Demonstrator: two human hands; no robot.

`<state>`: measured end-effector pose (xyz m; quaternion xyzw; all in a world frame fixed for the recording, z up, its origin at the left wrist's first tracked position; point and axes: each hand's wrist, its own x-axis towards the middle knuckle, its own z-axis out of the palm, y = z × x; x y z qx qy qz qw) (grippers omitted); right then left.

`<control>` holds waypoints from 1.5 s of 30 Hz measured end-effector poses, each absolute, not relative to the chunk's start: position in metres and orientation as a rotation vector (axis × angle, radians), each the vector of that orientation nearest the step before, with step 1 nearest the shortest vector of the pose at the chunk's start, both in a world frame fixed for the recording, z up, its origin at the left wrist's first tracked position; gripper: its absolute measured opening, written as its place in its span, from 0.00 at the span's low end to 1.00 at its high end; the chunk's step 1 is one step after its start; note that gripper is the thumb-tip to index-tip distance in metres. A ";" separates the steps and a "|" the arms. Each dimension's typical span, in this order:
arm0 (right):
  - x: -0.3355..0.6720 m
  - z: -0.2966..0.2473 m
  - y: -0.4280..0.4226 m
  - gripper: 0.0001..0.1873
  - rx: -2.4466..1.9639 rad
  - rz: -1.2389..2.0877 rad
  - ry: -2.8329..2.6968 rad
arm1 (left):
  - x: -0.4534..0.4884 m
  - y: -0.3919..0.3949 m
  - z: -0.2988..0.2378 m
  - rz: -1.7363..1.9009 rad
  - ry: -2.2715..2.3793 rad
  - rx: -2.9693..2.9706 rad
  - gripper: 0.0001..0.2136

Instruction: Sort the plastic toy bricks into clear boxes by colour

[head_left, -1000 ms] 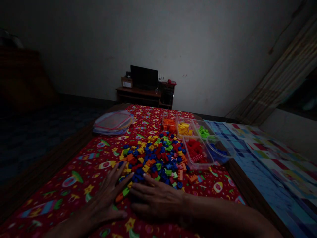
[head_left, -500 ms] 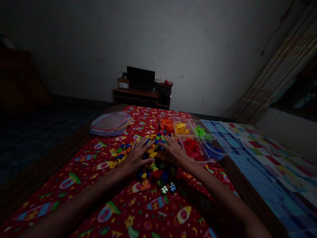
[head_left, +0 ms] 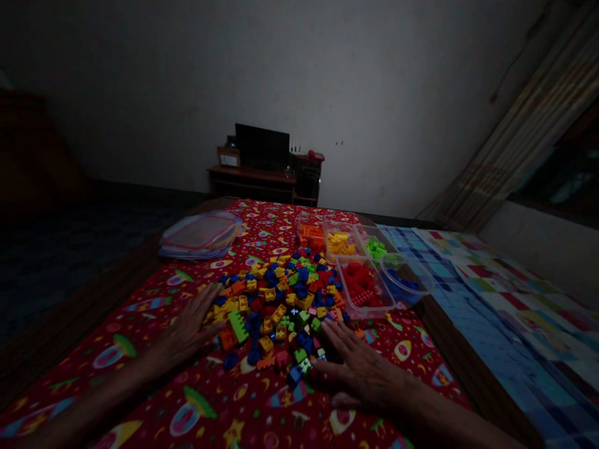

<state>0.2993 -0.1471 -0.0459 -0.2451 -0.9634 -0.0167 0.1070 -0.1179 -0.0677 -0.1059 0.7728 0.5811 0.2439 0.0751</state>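
Note:
A heap of small plastic bricks (head_left: 281, 299) in blue, yellow, red, green and orange lies on a red patterned cloth (head_left: 154, 349). My left hand (head_left: 185, 330) rests flat on the cloth at the heap's left edge, fingers spread and touching the nearest bricks. My right hand (head_left: 360, 368) lies flat at the heap's near right edge, fingers stretched toward the bricks. Neither hand holds anything. Clear tubs sit beyond the heap on the right: orange bricks (head_left: 309, 235), yellow bricks (head_left: 340, 243), green bricks (head_left: 375, 247), red bricks (head_left: 365, 285) and blue bricks (head_left: 406, 285).
A stack of clear lids (head_left: 199, 234) lies at the far left of the cloth. A blue checked mat (head_left: 491, 312) runs along the right. A low desk with a dark screen (head_left: 262, 149) stands against the far wall. The room is dim.
Both hands have drawn back from the far middle of the heap to its near edges, left hand to the left, right hand to the right. The bricks are spread wider.

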 end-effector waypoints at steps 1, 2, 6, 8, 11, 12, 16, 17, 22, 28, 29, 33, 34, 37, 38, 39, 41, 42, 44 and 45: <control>0.292 -0.047 -0.138 0.36 -0.684 -0.058 -2.838 | -0.109 -0.069 -0.106 0.738 1.708 2.348 0.37; 0.282 -0.047 -0.128 0.35 -0.650 -0.072 -2.839 | -0.098 -0.070 -0.104 0.756 1.697 2.367 0.38; 0.241 -0.039 -0.091 0.33 -0.575 -0.154 -2.842 | -0.060 -0.061 -0.091 0.883 1.668 2.396 0.38; 0.224 -0.033 -0.076 0.31 -0.559 -0.189 -2.831 | -0.048 -0.052 -0.082 0.938 1.631 2.408 0.37; 0.205 -0.026 -0.054 0.27 -0.580 -0.224 -2.768 | -0.032 -0.037 -0.067 0.985 1.540 2.413 0.33; 0.202 -0.024 -0.046 0.25 -0.606 -0.217 -2.731 | -0.026 -0.032 -0.062 0.993 1.504 2.403 0.31; 0.203 -0.014 -0.017 0.19 -0.799 -0.085 -2.427 | -0.001 -0.018 -0.037 1.055 1.403 2.339 0.28; 0.206 -0.011 -0.013 0.19 -0.844 -0.032 -2.337 | 0.004 -0.016 -0.030 1.078 1.393 2.324 0.27; 0.223 0.003 -0.015 0.20 -0.984 0.183 -2.206 | 0.002 -0.003 -0.005 1.158 1.396 2.304 0.23; 0.215 0.000 -0.029 0.10 -1.127 0.142 -2.498 | -0.023 0.010 -0.003 1.109 1.348 2.228 0.23; 0.214 0.000 -0.028 0.09 -1.114 0.174 -2.501 | -0.025 0.009 -0.003 1.114 1.341 2.199 0.23; 0.218 0.009 -0.022 0.08 -1.103 0.415 -2.316 | -0.027 0.005 0.003 1.033 1.337 2.033 0.22; 0.221 0.012 -0.020 0.08 -1.124 0.499 -2.248 | -0.026 0.003 0.004 0.980 1.348 1.979 0.22; 0.232 0.018 -0.014 0.09 -1.162 0.712 -2.068 | -0.025 0.001 0.008 0.841 1.391 1.918 0.22; 0.236 0.019 -0.011 0.10 -1.166 0.751 -2.026 | -0.025 0.001 0.009 0.818 1.404 1.951 0.21; 0.241 0.020 -0.008 0.11 -1.168 0.772 -1.995 | -0.025 0.000 0.010 0.803 1.417 1.996 0.20; 0.250 0.020 0.001 0.12 -1.180 0.775 -1.949 | -0.025 0.000 0.013 0.770 1.440 2.072 0.19; 0.256 0.021 0.008 0.12 -1.200 0.753 -1.932 | -0.025 -0.001 0.014 0.749 1.450 2.086 0.18; 0.269 0.022 0.024 0.11 -1.291 0.647 -1.894 | -0.025 -0.001 0.016 0.709 1.451 2.091 0.18; 0.276 0.022 0.033 0.10 -1.359 0.579 -1.871 | -0.026 -0.002 0.016 0.699 1.444 2.095 0.18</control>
